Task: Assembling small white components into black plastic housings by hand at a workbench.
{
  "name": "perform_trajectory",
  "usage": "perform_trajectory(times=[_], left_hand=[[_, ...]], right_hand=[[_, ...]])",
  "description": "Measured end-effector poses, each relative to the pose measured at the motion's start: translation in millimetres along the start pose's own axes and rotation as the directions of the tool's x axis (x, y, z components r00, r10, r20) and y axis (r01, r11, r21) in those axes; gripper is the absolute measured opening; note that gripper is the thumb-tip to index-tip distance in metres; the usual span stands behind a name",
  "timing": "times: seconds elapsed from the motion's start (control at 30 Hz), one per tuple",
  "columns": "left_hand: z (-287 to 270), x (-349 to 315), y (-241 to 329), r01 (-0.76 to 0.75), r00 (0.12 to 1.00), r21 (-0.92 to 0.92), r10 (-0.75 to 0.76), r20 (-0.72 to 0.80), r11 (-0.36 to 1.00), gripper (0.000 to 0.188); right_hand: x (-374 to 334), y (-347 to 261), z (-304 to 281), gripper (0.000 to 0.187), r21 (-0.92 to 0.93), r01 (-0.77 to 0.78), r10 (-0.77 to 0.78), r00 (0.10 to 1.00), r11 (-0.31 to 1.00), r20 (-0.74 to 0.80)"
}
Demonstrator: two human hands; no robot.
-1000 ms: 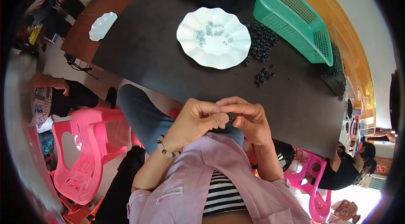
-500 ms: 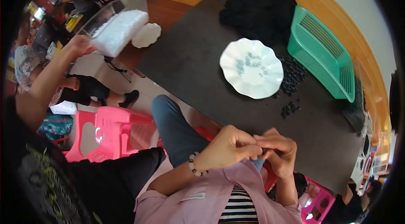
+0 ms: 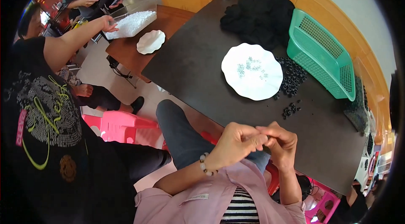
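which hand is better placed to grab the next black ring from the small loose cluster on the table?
Right, probably. The right hand sits almost directly below the small cluster of black rings, with bare dark table between. The left hand is farther left and would have to cross over the right.

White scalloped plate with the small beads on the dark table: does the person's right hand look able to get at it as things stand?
Probably yes. The right hand is pressed fingertip to fingertip against the left hand at the table's near edge, and bare dark table lies between it and the white plate. The loose black rings sit off to the side.
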State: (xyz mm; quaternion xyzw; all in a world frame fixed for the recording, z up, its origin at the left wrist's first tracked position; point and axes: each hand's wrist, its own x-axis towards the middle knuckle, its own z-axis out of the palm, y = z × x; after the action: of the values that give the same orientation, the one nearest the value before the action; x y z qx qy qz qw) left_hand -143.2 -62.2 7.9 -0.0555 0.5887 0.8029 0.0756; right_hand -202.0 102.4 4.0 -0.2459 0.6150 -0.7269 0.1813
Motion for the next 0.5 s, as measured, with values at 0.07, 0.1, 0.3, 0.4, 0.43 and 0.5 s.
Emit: perform_trajectory(times=[0.07,0.1,0.3,0.4,0.43,0.5], left_hand=[[-3.2,9.8,-6.9,-0.001,1.000,-0.127,0.004,0.028,0.992,0.022],[-3.0,14.3,-10.7,0.002,0.999,-0.251,0.010,0.046,0.968,0.025],[4.0,21.5,-19.4,0.103,0.994,-0.463,-0.079,0.073,0.881,0.025],[7.7,26.0,-22.4,0.150,0.989,-0.469,-0.136,0.065,0.870,0.025],[7.1,27.2,-23.4,0.150,0.989,-0.473,-0.134,0.069,0.868,0.025],[9.0,29.0,-23.8,0.161,0.987,-0.479,-0.135,0.089,0.863,0.026]], right_hand=[[5.2,4.5,-7.5,0.033,-0.009,-0.042,0.043,0.997,0.999,0.066],[6.0,6.1,-7.6,0.033,-0.020,-0.042,0.043,0.998,0.999,0.051],[8.2,3.4,-6.8,0.038,0.248,-0.094,0.084,0.995,0.964,0.054],[7.3,10.0,-11.7,0.030,0.185,-0.069,0.063,0.997,0.980,0.038],[7.5,11.5,-13.4,0.029,0.138,-0.043,0.040,0.999,0.989,0.028],[8.7,10.7,-14.6,0.028,0.116,-0.045,0.044,0.999,0.992,0.012]])
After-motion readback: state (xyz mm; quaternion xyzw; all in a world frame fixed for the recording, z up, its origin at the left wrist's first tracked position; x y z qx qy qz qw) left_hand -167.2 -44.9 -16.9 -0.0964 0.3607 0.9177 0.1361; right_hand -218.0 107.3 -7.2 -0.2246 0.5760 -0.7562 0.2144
